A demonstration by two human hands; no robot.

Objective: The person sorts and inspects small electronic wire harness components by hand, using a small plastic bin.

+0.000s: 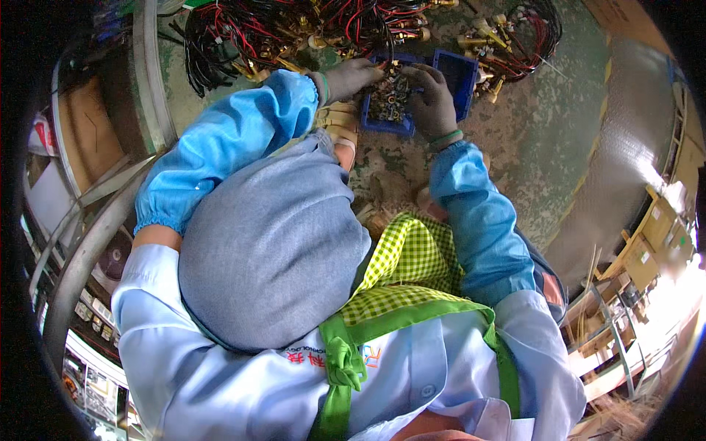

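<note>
My left hand (348, 80), in a grey glove, is closed at the far edge of a blue bin (387, 129). Dark wire and a small brass-coloured piece show by its fingertips, but what it grips is too small to make out. The bin holds many small metal parts (385, 104), perhaps nuts or clips. Over its right side, my right hand (432, 101), gloved too, has its fingers bent together toward the parts. Whatever those fingers pinch is hidden. A second blue bin (463, 84) stands against the first, partly behind my right hand.
Bundles of black and red wires (294, 29) with brass fittings lie on the floor beyond my hands. Another coiled wire bundle (533, 44) lies at the far right. A metal frame (149, 73) runs along the left. Cardboard boxes (647, 242) are stacked on the right.
</note>
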